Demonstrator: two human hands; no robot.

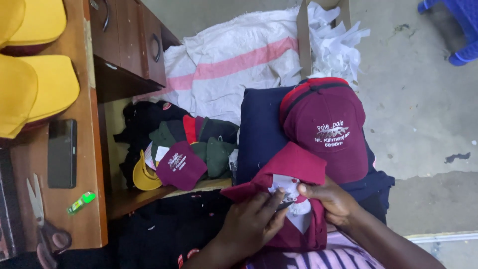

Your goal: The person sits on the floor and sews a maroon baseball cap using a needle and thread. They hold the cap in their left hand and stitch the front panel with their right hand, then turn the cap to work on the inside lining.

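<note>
Maroon fabric fills the person's lap: a maroon cap [291, 197] turned brim-up, its white lining showing, held between both hands. The left hand [251, 221] comes in from below, fingers curled and pressed together against the cap's underside, pinching what looks like a small dark tool at the lining; it is too small to name. The right hand [331, 199] clasps the cap from the other side, thumb laid across the white lining, fingers wrapped round the edge.

Just beyond the grip, a second maroon cap with white embroidery [326, 134] lies crown-up on a folded navy garment [259, 134], touching the held cap's brim. To the left of the hands, an open shelf space under the desk [74, 164] holds a heap of caps [181, 149] in black, dark green, red, maroon and yellow, jumbled together.

Farther left, the brown wooden desk top carries a black phone [62, 153], a small green lighter [81, 202], a pair of scissors [42, 224] and yellow caps [35, 65] stacked at its far end. Dark drawers [132, 40] with metal handles sit above the shelf. Beyond the navy garment, a white sack with a pink stripe [234, 65] lies on the grey concrete floor [418, 109], with white paper scraps [336, 45] beside a cardboard strip. A blue plastic stool [455, 25] stands well away at the far right.
</note>
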